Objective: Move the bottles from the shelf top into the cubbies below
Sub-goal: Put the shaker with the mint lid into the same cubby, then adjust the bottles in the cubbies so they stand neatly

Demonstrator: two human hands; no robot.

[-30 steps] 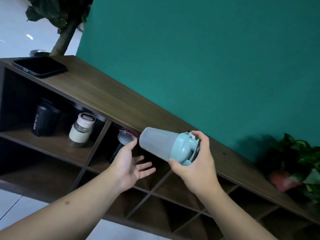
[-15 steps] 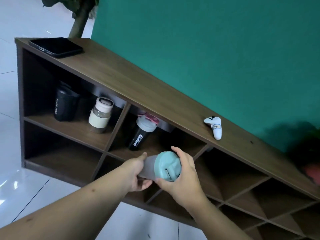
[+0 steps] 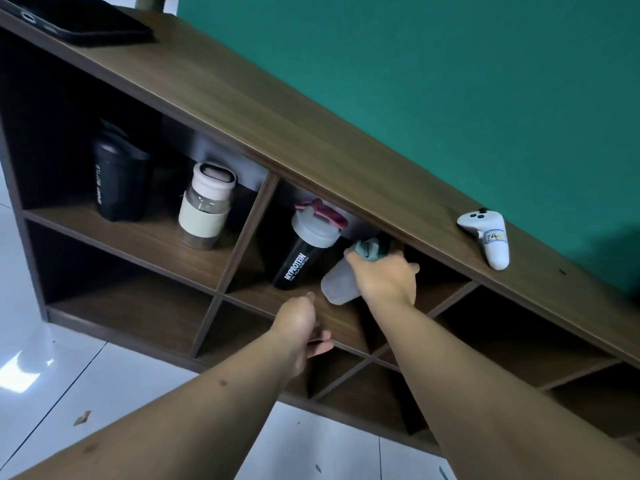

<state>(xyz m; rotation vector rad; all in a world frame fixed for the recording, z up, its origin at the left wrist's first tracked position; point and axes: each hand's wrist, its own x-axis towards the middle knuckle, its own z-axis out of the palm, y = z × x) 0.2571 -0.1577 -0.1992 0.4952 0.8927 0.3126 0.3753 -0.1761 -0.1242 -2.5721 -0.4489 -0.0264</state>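
My right hand (image 3: 386, 280) grips a translucent shaker bottle (image 3: 337, 285) with a pale green lid, holding it inside the second upper cubby, just right of a black shaker bottle (image 3: 301, 254) with a grey lid. The held bottle is tilted, its base just above the cubby floor. My left hand (image 3: 299, 322) is off the bottle, at the front edge of that cubby floor, fingers loosely curled and holding nothing. In the first upper cubby stand a black sport bottle (image 3: 117, 181) and a cream-and-glass bottle (image 3: 206, 206). The wooden shelf top (image 3: 277, 109) carries no bottles.
A dark tablet (image 3: 86, 24) lies at the left end of the shelf top and a white game controller (image 3: 488, 237) lies toward the right. Lower cubbies (image 3: 128, 306) and those further right stand bare. A green wall runs behind; white floor tiles lie below.
The bottle has gone from in front of the shelf into the second upper cubby, carried by my right hand. My left hand has let go of it and dropped to the cubby's front edge.
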